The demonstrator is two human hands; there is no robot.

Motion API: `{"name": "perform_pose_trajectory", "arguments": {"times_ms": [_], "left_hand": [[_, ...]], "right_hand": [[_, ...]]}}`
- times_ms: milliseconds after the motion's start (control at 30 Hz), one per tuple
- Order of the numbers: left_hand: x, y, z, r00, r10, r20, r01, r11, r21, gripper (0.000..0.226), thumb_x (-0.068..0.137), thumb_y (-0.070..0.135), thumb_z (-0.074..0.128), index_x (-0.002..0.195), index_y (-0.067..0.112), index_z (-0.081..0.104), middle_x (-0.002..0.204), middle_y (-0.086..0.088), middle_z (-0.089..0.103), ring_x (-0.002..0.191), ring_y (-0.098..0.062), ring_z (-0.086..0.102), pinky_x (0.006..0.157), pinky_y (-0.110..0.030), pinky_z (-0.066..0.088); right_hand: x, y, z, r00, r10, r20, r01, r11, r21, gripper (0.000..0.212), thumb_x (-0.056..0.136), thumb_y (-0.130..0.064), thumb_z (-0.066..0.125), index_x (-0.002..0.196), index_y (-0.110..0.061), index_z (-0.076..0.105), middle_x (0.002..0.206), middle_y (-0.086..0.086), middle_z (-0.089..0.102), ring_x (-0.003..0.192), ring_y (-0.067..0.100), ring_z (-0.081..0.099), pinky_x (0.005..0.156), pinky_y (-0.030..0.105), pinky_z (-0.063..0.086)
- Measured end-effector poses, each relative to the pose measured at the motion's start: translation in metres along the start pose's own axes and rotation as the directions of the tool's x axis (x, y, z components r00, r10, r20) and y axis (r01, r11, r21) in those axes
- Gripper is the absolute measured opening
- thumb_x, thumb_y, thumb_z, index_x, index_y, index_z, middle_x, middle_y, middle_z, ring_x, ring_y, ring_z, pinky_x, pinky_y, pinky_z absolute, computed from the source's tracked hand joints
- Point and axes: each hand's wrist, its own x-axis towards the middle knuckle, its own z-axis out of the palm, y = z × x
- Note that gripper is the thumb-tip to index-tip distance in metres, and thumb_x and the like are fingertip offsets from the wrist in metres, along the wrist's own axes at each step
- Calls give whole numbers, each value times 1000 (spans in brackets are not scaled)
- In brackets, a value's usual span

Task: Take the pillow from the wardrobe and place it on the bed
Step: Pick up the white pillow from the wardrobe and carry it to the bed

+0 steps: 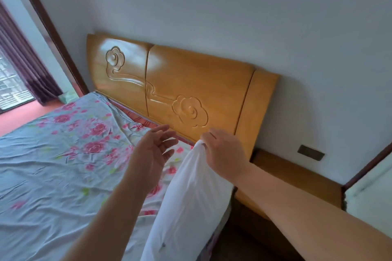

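Two bare hands over bed. Right hand (224, 152) pinches top corner of soft white fabric pillow (186, 203), fingers closed on cloth. Pillow elongated, lightly creased, hangs along near edge of bed beside headboard. Left hand (151, 150) open, fingers spread, holds nothing, just beside pillow. Wrinkled pale blue bedsheet with pink rose print (53, 165) covers mattress. Glossy orange-brown wooden headboard (191, 82), curved top, carved cloud-scroll relief.
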Motion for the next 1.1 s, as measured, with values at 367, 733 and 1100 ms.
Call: {"name": "perform_pose_trajectory", "arguments": {"times_ms": [367,733,1100], "left_hand": [[22,0,43,967,165,-196,-169,986,-7,34,71,23,60,103,11,66,90,-7,71,76,-19,67,63,-29,48],[43,19,26,920,261,-293,-266,964,23,27,87,15,46,108,10,62,89,-6,71,76,-18,66,64,-29,47],[118,21,-31,908,238,-344,-271,961,-50,25,92,11,42,107,8,62,88,-7,72,76,-19,67,66,-32,47]], "right_hand": [[72,58,4,962,-273,-21,273,949,155,24,63,4,76,75,-10,61,68,5,58,55,23,53,45,24,32],[134,78,40,941,-339,-22,337,923,187,11,75,-3,70,81,-8,62,76,7,62,63,28,57,46,34,49],[190,48,126,943,-331,37,310,913,263,7,80,-4,68,83,-8,63,75,5,62,62,24,57,47,33,51]]}}
